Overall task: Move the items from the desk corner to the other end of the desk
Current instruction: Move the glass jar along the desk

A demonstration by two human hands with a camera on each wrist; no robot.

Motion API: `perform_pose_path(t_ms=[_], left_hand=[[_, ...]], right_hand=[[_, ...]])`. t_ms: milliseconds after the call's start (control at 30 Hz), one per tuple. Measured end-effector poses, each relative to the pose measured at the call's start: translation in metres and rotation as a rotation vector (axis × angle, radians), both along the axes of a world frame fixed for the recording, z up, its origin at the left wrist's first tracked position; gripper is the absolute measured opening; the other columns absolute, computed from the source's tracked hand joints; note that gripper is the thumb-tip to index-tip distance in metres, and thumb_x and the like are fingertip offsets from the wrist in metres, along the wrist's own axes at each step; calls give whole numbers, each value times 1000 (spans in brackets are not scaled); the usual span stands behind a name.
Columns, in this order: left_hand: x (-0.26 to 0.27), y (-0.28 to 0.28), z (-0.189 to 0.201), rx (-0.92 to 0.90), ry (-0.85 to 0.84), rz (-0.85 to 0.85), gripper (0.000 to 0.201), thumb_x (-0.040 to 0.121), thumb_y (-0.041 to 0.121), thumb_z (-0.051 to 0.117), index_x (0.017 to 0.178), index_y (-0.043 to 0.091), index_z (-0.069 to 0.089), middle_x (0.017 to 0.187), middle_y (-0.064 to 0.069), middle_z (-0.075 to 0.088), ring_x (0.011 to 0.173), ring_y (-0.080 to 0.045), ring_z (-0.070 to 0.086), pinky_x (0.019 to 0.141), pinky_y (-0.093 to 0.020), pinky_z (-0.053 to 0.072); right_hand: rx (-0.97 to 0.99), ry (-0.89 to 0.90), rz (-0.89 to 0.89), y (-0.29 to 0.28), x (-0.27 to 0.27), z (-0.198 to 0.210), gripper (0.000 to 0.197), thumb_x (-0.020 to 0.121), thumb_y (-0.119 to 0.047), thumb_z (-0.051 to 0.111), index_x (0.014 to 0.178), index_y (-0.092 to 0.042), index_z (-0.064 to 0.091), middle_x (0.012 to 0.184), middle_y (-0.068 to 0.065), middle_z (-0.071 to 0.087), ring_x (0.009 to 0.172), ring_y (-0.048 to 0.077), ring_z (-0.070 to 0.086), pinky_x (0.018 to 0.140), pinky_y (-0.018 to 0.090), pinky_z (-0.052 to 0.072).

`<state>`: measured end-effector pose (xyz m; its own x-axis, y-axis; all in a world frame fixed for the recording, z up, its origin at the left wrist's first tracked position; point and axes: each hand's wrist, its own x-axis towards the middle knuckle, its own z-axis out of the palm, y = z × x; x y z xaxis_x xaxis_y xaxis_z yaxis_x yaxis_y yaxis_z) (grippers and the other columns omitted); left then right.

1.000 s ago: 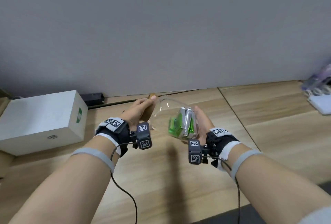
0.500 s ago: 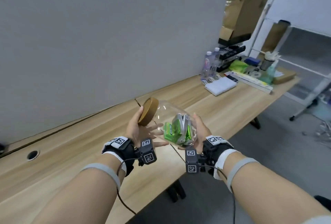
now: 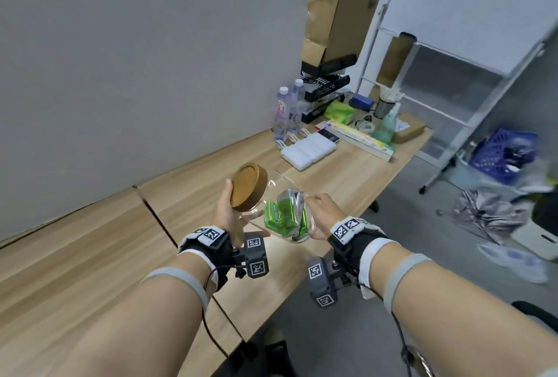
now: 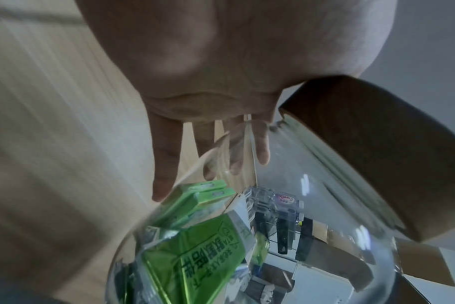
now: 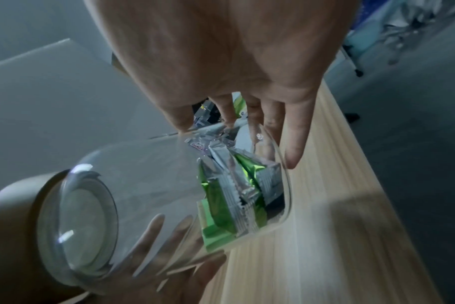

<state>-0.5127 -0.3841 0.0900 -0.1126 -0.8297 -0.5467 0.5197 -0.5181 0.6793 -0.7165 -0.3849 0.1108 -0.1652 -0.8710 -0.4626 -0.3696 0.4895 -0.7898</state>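
A clear glass jar (image 3: 280,195) with a brown wooden lid (image 3: 249,186) hangs tilted above the desk, lid toward the upper left. Green and silver packets (image 3: 283,219) lie heaped at its base end. My left hand (image 3: 225,210) supports the jar from below near the lid, its fingers (image 4: 164,164) straight under the glass (image 4: 312,205). At the base end my right hand (image 3: 324,210) presses its straight fingers (image 5: 296,139) against the glass (image 5: 148,174). The jar is carried between the two hands.
The wooden desk (image 3: 90,256) runs along a grey wall. Its far end holds water bottles (image 3: 282,114), white packs (image 3: 308,150), black trays (image 3: 326,90), a long box (image 3: 356,138) and cardboard (image 3: 341,8). A metal rack (image 3: 453,74) and blue crate (image 3: 501,153) stand on the floor at right.
The view has swung right along the desk; the white box at the left is gone from sight and the cluttered far end has come nearer. Both hands have kept the jar between them.
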Motion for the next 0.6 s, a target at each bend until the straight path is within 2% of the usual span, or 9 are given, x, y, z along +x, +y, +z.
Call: perform_pose_path(t_ms=[100,200,267,333,367,467,600], left_hand=[[-16,-50,-13,22,9,74,70,82,76,47,123,21,61,123,-8,68,114,-31,64,80,-73,50],[-20,-94,-23,51,6,156,64,83,76,47,114,23,65,117,-7,70,113,-27,63,80,-71,51],[-19,-119,-27,86,-1,211,63,81,77,48,111,24,66,113,-6,72,109,-25,65,77,-67,54],[-20,-139,-27,117,-37,260,57,84,75,45,104,25,65,107,-5,71,102,-24,66,76,-59,57],[-20,-148,-29,131,-59,278,53,86,74,44,100,26,64,106,-5,71,101,-24,66,78,-58,57],[-19,-169,-29,162,-124,317,51,86,74,44,97,28,61,106,-2,69,101,-22,64,83,-63,54],[-13,-194,-37,217,-171,375,65,82,76,47,107,19,65,101,-11,69,86,-27,67,83,-63,55]], right_hand=[[-47,218,152,-61,-9,-1,51,98,-42,41,131,-6,52,135,22,52,123,42,49,105,53,42],[-60,233,231,-110,-1,2,45,99,-36,44,132,-8,55,139,19,53,125,37,49,107,52,40],[-41,214,288,-138,6,0,52,98,-37,47,142,-9,46,149,15,44,134,33,43,113,49,35],[-33,226,359,-160,11,-4,59,98,-38,47,149,-12,35,156,10,35,141,28,35,117,42,29],[-30,227,384,-169,13,-7,59,98,-38,48,150,-14,33,156,8,34,142,27,35,117,41,29],[20,143,420,-195,17,-17,62,93,-39,54,150,-27,32,157,4,34,140,26,38,113,48,36],[77,36,470,-233,22,-42,75,81,-48,63,148,-31,35,155,2,36,135,26,44,110,49,41]])
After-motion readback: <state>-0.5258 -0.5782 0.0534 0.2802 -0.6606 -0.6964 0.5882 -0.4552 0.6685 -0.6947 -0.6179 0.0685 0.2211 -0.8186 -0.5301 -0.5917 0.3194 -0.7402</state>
